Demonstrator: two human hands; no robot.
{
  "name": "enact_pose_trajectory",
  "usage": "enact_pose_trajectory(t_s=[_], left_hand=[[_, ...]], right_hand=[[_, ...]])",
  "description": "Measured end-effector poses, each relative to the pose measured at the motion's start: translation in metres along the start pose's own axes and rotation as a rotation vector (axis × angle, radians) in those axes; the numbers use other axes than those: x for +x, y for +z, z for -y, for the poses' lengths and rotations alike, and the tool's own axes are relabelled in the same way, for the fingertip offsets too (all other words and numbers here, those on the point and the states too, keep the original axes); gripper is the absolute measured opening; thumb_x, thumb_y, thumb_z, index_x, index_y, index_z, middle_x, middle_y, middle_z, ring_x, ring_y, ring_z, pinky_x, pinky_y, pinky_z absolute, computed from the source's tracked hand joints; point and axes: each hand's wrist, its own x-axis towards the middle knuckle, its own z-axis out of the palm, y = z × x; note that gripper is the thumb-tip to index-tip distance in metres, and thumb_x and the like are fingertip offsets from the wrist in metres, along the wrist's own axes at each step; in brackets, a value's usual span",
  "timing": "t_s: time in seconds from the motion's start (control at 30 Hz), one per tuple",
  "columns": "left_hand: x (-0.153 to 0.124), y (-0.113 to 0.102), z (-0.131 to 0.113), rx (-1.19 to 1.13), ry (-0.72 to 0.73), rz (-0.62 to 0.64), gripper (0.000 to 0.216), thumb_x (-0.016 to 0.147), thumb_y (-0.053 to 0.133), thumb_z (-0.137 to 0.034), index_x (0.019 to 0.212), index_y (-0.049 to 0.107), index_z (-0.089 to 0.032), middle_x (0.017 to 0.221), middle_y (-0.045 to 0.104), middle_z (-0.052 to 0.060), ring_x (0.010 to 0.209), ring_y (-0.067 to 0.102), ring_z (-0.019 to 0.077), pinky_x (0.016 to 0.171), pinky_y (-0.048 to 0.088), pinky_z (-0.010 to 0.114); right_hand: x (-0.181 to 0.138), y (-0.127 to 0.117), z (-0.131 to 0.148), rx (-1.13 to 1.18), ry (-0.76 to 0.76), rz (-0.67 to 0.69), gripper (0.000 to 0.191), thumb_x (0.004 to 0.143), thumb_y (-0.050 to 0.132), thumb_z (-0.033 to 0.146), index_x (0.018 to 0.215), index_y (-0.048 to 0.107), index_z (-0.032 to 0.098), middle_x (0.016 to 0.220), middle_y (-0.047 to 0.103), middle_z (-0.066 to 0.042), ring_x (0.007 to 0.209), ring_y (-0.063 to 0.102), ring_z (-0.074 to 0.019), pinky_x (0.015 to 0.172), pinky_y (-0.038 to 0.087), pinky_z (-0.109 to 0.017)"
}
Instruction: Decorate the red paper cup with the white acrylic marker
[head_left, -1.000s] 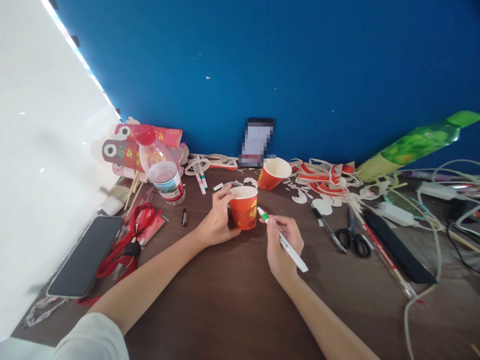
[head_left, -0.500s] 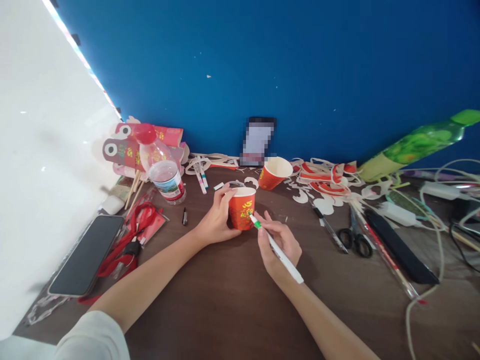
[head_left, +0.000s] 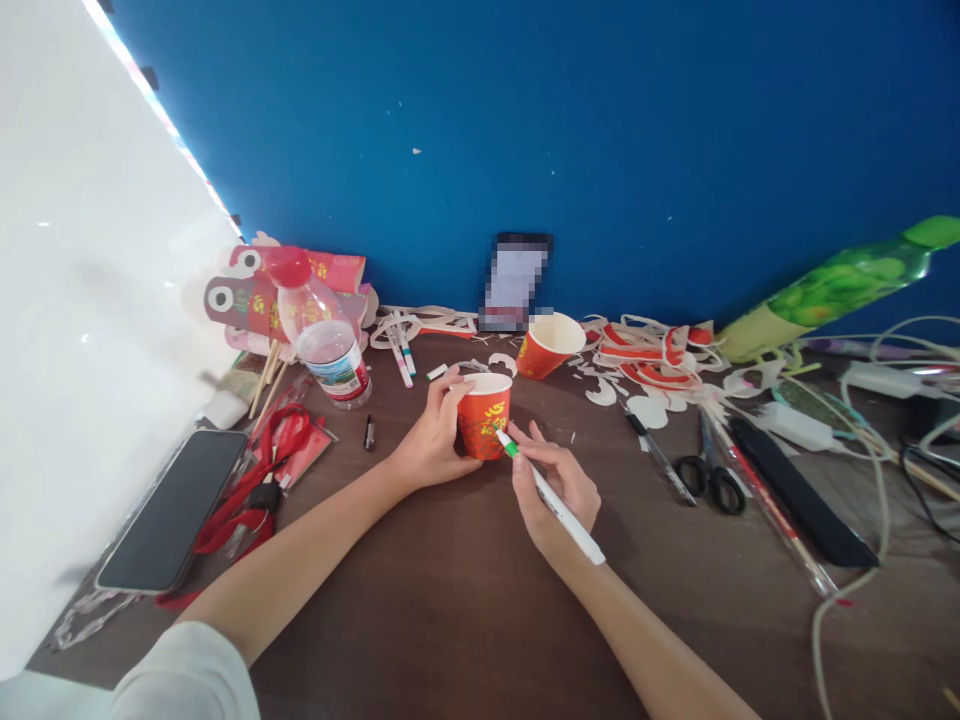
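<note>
A deep blue wall point(head_left: 600, 130) rises behind the dark wooden table point(head_left: 450, 620), with a bright white panel point(head_left: 67, 300) at left.

Screen of propped phone point(head_left: 514, 283) a pixelated blur; green bottle point(head_left: 832, 290) cap past right edge

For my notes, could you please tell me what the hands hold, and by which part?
The left hand grips the red paper cup by its side wall; the right hand holds the white marker mid-barrel.
</note>
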Motion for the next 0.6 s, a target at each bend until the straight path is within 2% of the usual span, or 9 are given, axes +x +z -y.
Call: enact_pose_trajectory(t_s=[0.3, 0.6], left_hand=[[0.0004, 0.0001, -0.0011, 0.003, 0.003, -0.004, 0.1, 0.062, 0.078, -0.021, 0.138, 0.014, -0.025, 0.135, 0.025, 0.018, 0.14, 0.022, 0.0402, 0.108, 0.033, 0.065], [0.0006, -0.0002, 0.0007, 0.016, 0.025, -0.017, 0.099, 0.062, 0.078, -0.023, 0.138, 0.014, -0.024, 0.134, 0.027, 0.018, 0.141, 0.022, 0.0395, 0.11, 0.033, 0.065]], right_hand=[[0.0002, -0.0002, -0.0001, -0.015, 0.015, 0.001, 0.004, 0.084, 0.058, 0.019, 0.087, 0.06, 0.017, 0.098, 0.072, -0.006, 0.099, 0.069, -0.0218, 0.107, 0.046, -0.049], [0.0013, 0.0011, -0.0024, -0.029, 0.045, -0.048, 0.005, 0.085, 0.058, 0.021, 0.088, 0.06, 0.019, 0.086, 0.07, -0.002, 0.093, 0.07, -0.0181, 0.105, 0.049, -0.044]])
